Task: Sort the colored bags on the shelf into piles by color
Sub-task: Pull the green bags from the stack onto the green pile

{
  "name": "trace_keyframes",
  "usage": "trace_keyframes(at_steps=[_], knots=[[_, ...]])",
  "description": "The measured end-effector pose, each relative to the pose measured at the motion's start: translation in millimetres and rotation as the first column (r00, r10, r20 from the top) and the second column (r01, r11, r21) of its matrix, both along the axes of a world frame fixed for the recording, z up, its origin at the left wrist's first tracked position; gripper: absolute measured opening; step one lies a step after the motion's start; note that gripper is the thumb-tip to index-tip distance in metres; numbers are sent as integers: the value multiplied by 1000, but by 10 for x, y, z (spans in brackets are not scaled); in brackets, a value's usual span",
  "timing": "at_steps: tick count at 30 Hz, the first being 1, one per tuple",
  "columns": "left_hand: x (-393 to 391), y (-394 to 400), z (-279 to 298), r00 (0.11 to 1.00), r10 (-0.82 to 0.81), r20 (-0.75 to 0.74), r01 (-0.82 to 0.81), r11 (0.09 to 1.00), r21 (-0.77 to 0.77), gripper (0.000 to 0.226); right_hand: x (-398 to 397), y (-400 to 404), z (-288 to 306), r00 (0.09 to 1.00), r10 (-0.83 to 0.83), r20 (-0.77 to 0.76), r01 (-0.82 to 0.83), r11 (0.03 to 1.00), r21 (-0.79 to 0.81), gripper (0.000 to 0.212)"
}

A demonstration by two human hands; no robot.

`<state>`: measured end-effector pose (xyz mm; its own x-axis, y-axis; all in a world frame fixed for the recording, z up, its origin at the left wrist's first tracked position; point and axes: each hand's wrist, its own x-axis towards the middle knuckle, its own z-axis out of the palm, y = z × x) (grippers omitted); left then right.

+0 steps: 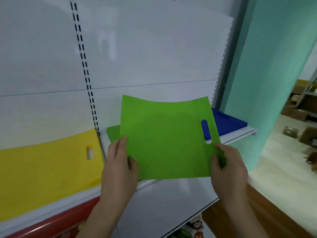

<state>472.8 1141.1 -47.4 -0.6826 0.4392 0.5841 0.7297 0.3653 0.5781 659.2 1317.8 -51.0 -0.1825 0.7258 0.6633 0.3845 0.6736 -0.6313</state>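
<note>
Centrally, my left hand (118, 162) pinches the left edge of a green bag (164, 138), thumb on its upper face and fingers curled beneath. My right hand (226, 165) grips the right edge just below the bag's handle slot (205, 131), thumb pressed on top, creasing the fabric slightly. Held between both hands, the bag is raised above the white shelf (171, 200), its far edge sagging in a curve. Beneath its left corner, another green bag (113, 133) lies flat on the shelf. Behind, to the right, a blue bag (228, 122) lies on the shelf and shows through the slot. Leftward, a yellow bag (44, 174) lies on the neighbouring shelf section.
</note>
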Motion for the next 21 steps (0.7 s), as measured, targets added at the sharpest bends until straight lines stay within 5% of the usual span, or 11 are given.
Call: trace_keyframes(at_steps=[11,21], knots=[[-368,497,-66,949,315,30,-303,932,-201,59,-811,948,-137,977,173,128,-170,985,-31,29],[-355,726,-241,818,566,-101,-549,719,-426,56,-1143,1413,-220,873,378,307,-361,926,-114,32]])
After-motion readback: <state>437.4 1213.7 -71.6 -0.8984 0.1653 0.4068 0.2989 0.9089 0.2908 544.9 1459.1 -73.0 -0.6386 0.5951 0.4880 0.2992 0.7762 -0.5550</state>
